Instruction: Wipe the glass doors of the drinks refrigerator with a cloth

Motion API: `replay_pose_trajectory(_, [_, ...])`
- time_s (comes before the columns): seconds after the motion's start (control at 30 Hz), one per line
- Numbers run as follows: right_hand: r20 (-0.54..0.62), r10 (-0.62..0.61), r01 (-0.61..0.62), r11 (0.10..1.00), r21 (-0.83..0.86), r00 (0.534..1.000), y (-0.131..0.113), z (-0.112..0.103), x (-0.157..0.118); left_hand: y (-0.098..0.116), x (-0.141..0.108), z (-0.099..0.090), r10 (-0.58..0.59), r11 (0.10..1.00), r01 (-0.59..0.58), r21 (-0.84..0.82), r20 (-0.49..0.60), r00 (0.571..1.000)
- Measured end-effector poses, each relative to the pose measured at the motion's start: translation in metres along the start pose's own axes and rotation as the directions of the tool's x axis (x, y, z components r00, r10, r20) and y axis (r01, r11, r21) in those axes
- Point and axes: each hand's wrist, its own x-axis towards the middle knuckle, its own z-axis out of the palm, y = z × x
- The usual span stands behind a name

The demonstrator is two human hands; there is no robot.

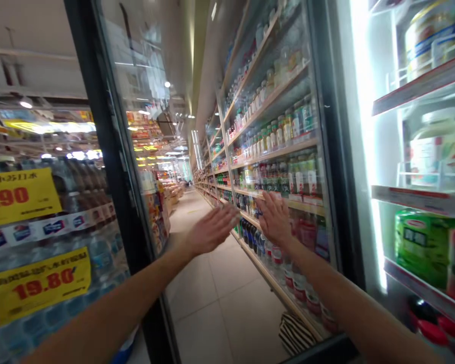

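Note:
A glass cooler door (106, 131) in a black frame stands swung open before me. My left hand (214, 227) is stretched out in front of the glass, its fingers straight and slightly blurred, holding nothing. To the right, my right hand (275, 217) is raised with fingers extended and the palm facing the pane. It is also empty. I cannot tell whether either hand touches the glass. Rows of bottles (276, 132) show on shelves at the pane, seen through it or reflected in it.
At the right, lit cooler shelves (420, 199) hold a white-capped bottle (436, 146) and green packs (420, 242). Stacked water bottles with yellow price signs (38, 285) stand at the left. A tiled aisle floor (197, 313) and a black-and-white striped cloth item (296, 333) appear low down.

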Motion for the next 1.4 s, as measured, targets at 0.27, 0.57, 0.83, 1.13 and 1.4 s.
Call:
replay_pose_trajectory(0.27, [-0.091,0.146,-0.15,0.988,-0.034,0.985,0.037,-0.002,0.016,-0.003,0.054,0.01,-0.215,0.977,0.215,-0.017,-0.08,0.973])
replay_pose_trajectory(0.57, [-0.083,0.197,-0.203,0.976,-0.074,0.977,0.064,-0.003,0.004,-0.016,0.102,0.016,-0.192,0.981,0.189,-0.038,-0.071,0.979])
replay_pose_trajectory(0.83, [-0.051,0.203,-0.207,0.975,-0.085,0.978,0.09,-0.009,-0.006,0.045,0.115,0.045,0.031,0.989,-0.045,-0.141,-0.097,0.995])
replay_pose_trajectory(1.13, [-0.061,0.213,-0.219,0.969,-0.111,0.975,0.12,-0.027,0.01,-0.007,0.182,0.036,-0.28,0.959,0.27,-0.088,-0.134,0.95])
replay_pose_trajectory(1.4, [-0.077,0.194,-0.202,0.974,-0.105,0.978,0.12,-0.036,0.021,0.012,0.182,0.048,0.034,0.993,-0.043,-0.111,-0.08,0.996])
